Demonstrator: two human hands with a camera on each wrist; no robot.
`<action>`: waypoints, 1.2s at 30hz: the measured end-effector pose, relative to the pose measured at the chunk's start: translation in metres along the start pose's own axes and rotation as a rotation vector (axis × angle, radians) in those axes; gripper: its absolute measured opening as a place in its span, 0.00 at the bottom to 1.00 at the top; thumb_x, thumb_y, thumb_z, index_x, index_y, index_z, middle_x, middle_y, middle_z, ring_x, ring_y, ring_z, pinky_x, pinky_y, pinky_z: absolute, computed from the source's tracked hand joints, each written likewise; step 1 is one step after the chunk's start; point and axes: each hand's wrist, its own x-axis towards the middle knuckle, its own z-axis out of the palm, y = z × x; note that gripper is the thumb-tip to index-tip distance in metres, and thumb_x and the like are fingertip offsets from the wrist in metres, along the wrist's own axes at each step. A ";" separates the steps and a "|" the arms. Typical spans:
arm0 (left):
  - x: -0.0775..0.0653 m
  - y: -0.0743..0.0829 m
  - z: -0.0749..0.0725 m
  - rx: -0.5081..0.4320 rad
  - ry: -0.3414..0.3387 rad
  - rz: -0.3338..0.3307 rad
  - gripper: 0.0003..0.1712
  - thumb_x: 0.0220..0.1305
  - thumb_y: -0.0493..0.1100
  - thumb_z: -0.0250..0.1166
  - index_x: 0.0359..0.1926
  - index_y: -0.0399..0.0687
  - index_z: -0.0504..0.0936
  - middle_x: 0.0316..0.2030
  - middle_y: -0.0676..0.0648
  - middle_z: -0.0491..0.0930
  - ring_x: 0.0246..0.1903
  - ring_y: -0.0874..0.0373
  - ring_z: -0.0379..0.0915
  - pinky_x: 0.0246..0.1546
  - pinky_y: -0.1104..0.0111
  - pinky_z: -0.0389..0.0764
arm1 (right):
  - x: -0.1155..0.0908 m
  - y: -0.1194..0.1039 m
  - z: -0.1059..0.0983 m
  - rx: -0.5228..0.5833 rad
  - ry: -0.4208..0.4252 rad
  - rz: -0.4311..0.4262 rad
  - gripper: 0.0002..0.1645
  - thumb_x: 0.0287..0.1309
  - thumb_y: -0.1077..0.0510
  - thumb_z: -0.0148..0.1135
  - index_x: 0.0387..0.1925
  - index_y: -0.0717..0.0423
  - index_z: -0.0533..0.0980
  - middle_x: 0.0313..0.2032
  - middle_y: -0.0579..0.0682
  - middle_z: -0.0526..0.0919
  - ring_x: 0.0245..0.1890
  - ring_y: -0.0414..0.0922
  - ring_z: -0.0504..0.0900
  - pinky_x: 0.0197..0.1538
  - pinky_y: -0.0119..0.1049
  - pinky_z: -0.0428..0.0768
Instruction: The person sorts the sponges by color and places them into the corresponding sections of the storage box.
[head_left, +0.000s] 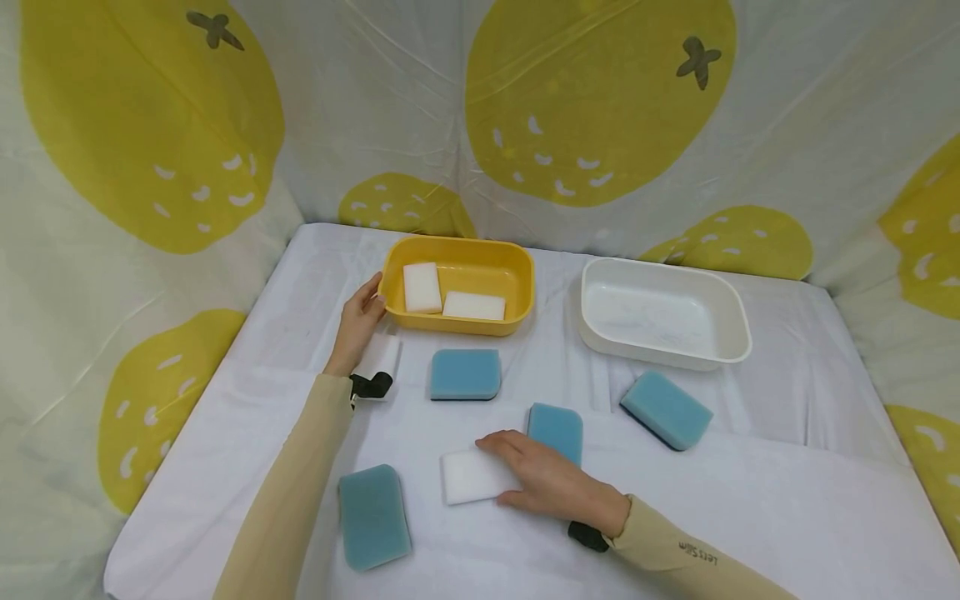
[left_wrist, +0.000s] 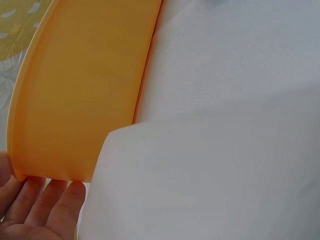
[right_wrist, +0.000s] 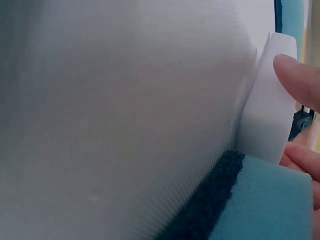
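At the left end of a yellow basin (head_left: 480, 327), my left hand (head_left: 357, 327) touches the outer wall and rim. In the left wrist view its fingertips (left_wrist: 76, 192) lie against that wall, fairly straight. Two white sponges (head_left: 422, 287) are inside the basin. Lower on the table, my right hand (head_left: 551, 479) holds another white sponge (head_left: 472, 477) between thumb and fingers; the right wrist view shows the thumb (right_wrist: 297, 80) on one side of it. A blue sponge (head_left: 556, 429) with a dark scouring layer lies just beyond the right hand, partly hidden by it.
A white basin (head_left: 667, 358) stands at the back right. More blue sponges lie about on the white cloth: one in front of the yellow basin (head_left: 465, 374), one at the front left (head_left: 373, 518) and another blue sponge (head_left: 667, 410) near the white basin. Lemon-print cloth surrounds the table.
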 end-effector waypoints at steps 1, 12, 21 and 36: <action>0.000 0.000 0.000 -0.002 0.001 -0.001 0.28 0.73 0.30 0.46 0.71 0.31 0.53 0.69 0.33 0.54 0.67 0.43 0.55 0.62 0.61 0.65 | 0.000 0.000 0.000 -0.003 0.002 -0.001 0.42 0.49 0.54 0.74 0.63 0.59 0.66 0.57 0.51 0.71 0.56 0.45 0.73 0.57 0.35 0.74; 0.001 0.000 0.000 -0.008 -0.012 -0.002 0.28 0.73 0.31 0.46 0.71 0.31 0.52 0.70 0.33 0.53 0.67 0.43 0.54 0.63 0.60 0.64 | 0.006 -0.003 -0.006 0.041 0.015 0.000 0.40 0.50 0.52 0.73 0.62 0.58 0.66 0.58 0.50 0.71 0.58 0.45 0.71 0.58 0.36 0.73; 0.001 0.001 0.000 0.000 -0.004 -0.007 0.28 0.73 0.30 0.46 0.71 0.31 0.53 0.70 0.33 0.53 0.67 0.43 0.54 0.63 0.59 0.64 | 0.013 -0.005 -0.019 0.072 0.057 -0.007 0.40 0.50 0.54 0.74 0.62 0.58 0.67 0.58 0.50 0.72 0.58 0.46 0.70 0.59 0.38 0.72; 0.000 0.001 -0.001 0.007 -0.004 -0.018 0.28 0.73 0.31 0.45 0.71 0.32 0.53 0.70 0.34 0.53 0.67 0.44 0.54 0.63 0.60 0.64 | 0.031 0.007 -0.060 0.052 0.193 -0.020 0.43 0.48 0.54 0.75 0.63 0.62 0.66 0.58 0.55 0.72 0.57 0.49 0.71 0.58 0.42 0.74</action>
